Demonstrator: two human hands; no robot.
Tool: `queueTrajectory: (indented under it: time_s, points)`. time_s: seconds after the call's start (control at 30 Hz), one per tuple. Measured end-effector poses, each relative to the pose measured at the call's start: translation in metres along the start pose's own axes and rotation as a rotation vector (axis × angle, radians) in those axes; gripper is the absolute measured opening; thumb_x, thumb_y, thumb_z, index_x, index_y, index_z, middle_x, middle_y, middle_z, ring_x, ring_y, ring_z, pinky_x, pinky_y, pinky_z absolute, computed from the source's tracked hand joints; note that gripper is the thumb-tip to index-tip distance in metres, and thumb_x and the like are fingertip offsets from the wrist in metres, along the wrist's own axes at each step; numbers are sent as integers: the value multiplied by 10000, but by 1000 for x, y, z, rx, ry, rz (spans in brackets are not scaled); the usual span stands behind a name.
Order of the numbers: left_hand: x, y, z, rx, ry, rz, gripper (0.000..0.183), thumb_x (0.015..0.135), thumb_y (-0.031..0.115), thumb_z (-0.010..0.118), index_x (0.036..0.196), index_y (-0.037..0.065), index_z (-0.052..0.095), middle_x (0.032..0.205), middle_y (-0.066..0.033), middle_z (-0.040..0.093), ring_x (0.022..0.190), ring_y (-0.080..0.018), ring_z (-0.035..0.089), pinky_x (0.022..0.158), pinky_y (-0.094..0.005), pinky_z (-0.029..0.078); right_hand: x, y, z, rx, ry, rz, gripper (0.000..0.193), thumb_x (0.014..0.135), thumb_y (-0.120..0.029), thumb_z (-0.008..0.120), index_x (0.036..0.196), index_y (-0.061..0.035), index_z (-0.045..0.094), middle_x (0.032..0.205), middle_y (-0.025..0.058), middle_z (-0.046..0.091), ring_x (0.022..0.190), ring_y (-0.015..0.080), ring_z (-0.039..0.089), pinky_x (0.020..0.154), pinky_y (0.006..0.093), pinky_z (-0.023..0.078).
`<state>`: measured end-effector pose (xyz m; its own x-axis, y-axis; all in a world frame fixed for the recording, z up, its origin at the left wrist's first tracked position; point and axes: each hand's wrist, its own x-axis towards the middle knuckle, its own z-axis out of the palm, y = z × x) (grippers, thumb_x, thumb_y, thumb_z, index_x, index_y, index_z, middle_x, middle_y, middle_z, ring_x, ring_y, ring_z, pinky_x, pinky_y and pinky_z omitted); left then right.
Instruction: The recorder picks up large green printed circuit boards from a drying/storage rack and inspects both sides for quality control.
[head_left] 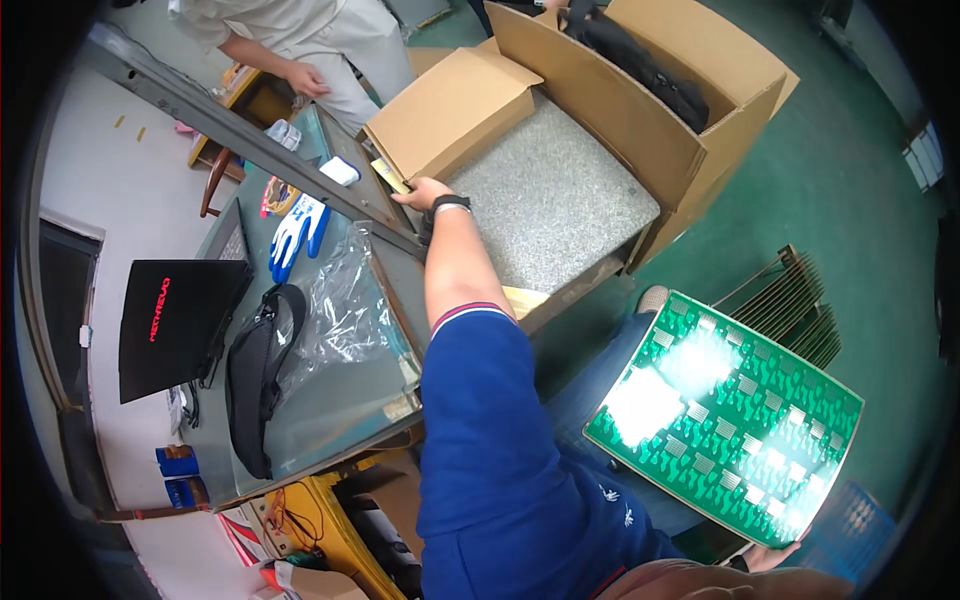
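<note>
My left hand (pixel 424 193) reaches forward across the grey speckled slab (pixel 560 195), with a dark band on its wrist. Its fingers are bent around the near end of a small flat yellow item (pixel 388 174) beside a brown cardboard box (pixel 450 110); what kind of item it is, I cannot make out. Low at the right, my right hand (pixel 772 556) grips the lower edge of a large green circuit board panel (pixel 735 425). The panel is tilted, shows rows of silvery pads, and reflects bright glare. Most of that hand is hidden behind it.
A large open carton (pixel 690 180) with a black bag (pixel 640 70) stands behind the slab. On the left table are a laptop (pixel 185 320), blue-white gloves (pixel 298 235), a black pouch (pixel 255 380) and clear plastic (pixel 350 300). A metal rack (pixel 790 300) stands right. Another person (pixel 310 50) stands far left.
</note>
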<state>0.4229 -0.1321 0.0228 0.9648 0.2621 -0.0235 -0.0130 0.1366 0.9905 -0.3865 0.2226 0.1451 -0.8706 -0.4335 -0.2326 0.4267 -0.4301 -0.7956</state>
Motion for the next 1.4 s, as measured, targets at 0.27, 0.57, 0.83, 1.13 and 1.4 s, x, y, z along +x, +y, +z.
queueTrajectory:
  time_s: [0.27, 0.57, 0.83, 1.13, 1.4]
  points:
    - [-33, 22, 0, 9, 30, 39, 362, 886, 121, 361, 1133, -98, 509, 1084, -216, 572, 991, -323, 555, 896, -355, 409, 13, 14, 21, -116, 59, 18, 499, 927, -315, 436, 1366, -87, 367, 1421, 92, 352, 1284, 261, 349, 1063, 446, 275]
    - [-115, 32, 2, -152, -470, 78, 315, 925, 55, 380, 1221, -15, 459, 1256, -187, 489, 1177, -278, 460, 1003, -345, 345, -2, 26, 12, -119, 78, 61, 502, 923, -313, 431, 1355, -62, 378, 1420, 98, 351, 1290, 260, 342, 1061, 431, 279]
    - [-246, 45, -174, 41, -1531, -356, 296, 948, 167, 455, 1215, 50, 508, 1214, -107, 534, 1087, -198, 522, 888, -330, 436, -24, 25, -6, -140, 13, 101, 385, 927, -229, 433, 1270, -60, 480, 1287, 99, 499, 1184, 240, 450, 1000, 422, 358]
    - [-274, -1, -274, 598, -1979, -430, 324, 967, 330, 414, 854, 65, 562, 701, 10, 522, 598, -59, 477, 553, -200, 408, -12, 33, -45, 68, -81, 27, 459, 939, -325, 444, 1351, -130, 392, 1338, 129, 450, 1186, 293, 453, 990, 480, 367]
    - [-289, 20, -284, 172, -1757, -1074, 165, 958, 218, 457, 954, 72, 534, 960, -34, 602, 925, -143, 552, 797, -298, 458, -38, 18, -32, 82, -154, -57, 441, 969, -309, 387, 1328, -52, 393, 1348, 111, 426, 1211, 263, 424, 1016, 431, 347]
